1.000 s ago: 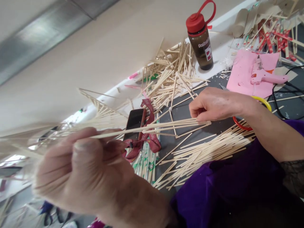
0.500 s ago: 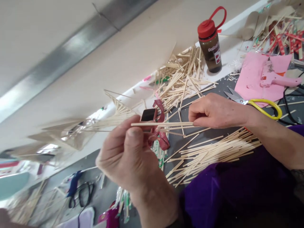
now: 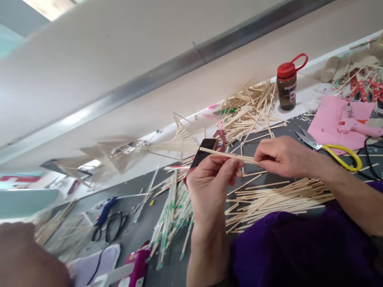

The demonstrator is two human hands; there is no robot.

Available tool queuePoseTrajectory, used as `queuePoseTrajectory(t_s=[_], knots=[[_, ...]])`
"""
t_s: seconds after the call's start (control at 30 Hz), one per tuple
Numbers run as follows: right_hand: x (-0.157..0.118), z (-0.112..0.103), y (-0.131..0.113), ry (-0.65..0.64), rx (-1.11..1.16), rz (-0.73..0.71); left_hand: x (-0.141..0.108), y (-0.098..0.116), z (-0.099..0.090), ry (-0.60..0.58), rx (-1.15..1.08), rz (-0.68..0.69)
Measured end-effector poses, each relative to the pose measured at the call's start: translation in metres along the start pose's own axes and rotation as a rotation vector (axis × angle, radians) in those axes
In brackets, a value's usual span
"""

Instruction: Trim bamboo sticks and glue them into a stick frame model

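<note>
Between my two hands a few thin wooden sticks (image 3: 248,159) lie roughly level. My left hand (image 3: 215,183) pinches them near their left end, which sticks out past the fingers. The fingers of my right hand (image 3: 281,156) are closed on the right end, so that end is hidden. Loose wooden sticks (image 3: 278,199) are spread on the dark table (image 3: 131,219) below my right hand. Behind my left hand lies a black phone (image 3: 204,150) with a dark red strap (image 3: 220,137).
Yellow-handled scissors (image 3: 341,155) and a pink glue gun (image 3: 356,125) on a pink sheet (image 3: 324,115) lie at right. A red-capped bottle (image 3: 286,89) stands behind, beside a stick pile (image 3: 248,111). Wrapped chopsticks (image 3: 172,215) and another person's blurred hand (image 3: 26,255) are at left.
The view has swung left and up. My left hand has moved along the sticks, nearer to my right hand. The wrapped chopsticks and phone show more fully.
</note>
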State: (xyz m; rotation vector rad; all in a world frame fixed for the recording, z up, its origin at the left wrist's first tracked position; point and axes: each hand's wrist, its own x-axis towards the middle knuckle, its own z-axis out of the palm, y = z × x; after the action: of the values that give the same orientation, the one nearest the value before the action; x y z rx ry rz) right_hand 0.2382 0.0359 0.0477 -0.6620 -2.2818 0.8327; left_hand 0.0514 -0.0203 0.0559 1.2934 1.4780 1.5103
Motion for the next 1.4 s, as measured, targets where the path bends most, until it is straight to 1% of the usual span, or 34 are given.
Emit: queuePoseTrajectory(t_s=[0.13,0.27,0.43,0.53,0.63,0.7,0.77,0.8,0.83,0.87,0.9,0.93,0.97,1.0,1.07,1.13,1.2,1.3,1.4], knots=[[-0.002,0.003,-0.003,0.006,-0.043,0.0,-0.001,0.001,-0.002,-0.038,0.026,0.036],[-0.003,0.005,-0.007,0.022,-0.087,0.006,-0.002,0.004,-0.004,-0.034,0.11,0.089],[-0.004,0.01,-0.015,0.102,-0.125,0.036,-0.001,0.003,-0.007,-0.031,0.238,0.164],[-0.004,0.016,-0.022,0.164,-0.083,0.083,0.0,-0.001,-0.005,0.037,0.342,0.27],[-0.005,0.021,-0.027,0.195,-0.002,0.174,-0.001,-0.005,-0.001,0.127,0.483,0.451],[-0.005,0.021,-0.028,0.184,0.07,0.235,-0.003,-0.004,0.001,0.158,0.539,0.556],[-0.005,0.019,-0.027,0.183,0.143,0.286,-0.007,-0.001,0.003,0.123,0.53,0.595],[-0.005,0.017,-0.025,0.194,0.177,0.318,-0.009,0.002,0.004,0.069,0.501,0.593],[-0.005,0.014,-0.023,0.21,0.21,0.354,-0.012,0.005,0.006,-0.008,0.459,0.574],[-0.004,0.011,-0.021,0.227,0.244,0.394,-0.014,0.007,0.007,-0.11,0.399,0.532],[-0.004,0.007,-0.019,0.244,0.28,0.431,-0.016,0.009,0.01,-0.222,0.318,0.458],[-0.004,0.003,-0.017,0.259,0.32,0.455,-0.017,0.01,0.012,-0.321,0.216,0.353],[-0.004,-0.001,-0.016,0.274,0.36,0.465,-0.018,0.009,0.015,-0.396,0.1,0.224],[-0.004,-0.005,-0.015,0.29,0.397,0.462,-0.018,0.008,0.017,-0.444,-0.019,0.089],[-0.005,-0.012,-0.014,0.324,0.45,0.441,-0.016,0.003,0.022,-0.474,-0.228,-0.129],[-0.007,-0.018,-0.016,0.336,0.485,0.429,-0.013,-0.002,0.025,-0.473,-0.367,-0.247],[-0.009,-0.021,-0.017,0.32,0.517,0.427,-0.01,-0.005,0.027,-0.488,-0.456,-0.317],[-0.011,-0.022,-0.019,0.276,0.566,0.387,-0.008,-0.007,0.03,-0.498,-0.503,-0.385],[-0.01,-0.018,-0.019,0.278,0.56,0.242,-0.009,-0.007,0.034,-0.468,-0.495,-0.376]])
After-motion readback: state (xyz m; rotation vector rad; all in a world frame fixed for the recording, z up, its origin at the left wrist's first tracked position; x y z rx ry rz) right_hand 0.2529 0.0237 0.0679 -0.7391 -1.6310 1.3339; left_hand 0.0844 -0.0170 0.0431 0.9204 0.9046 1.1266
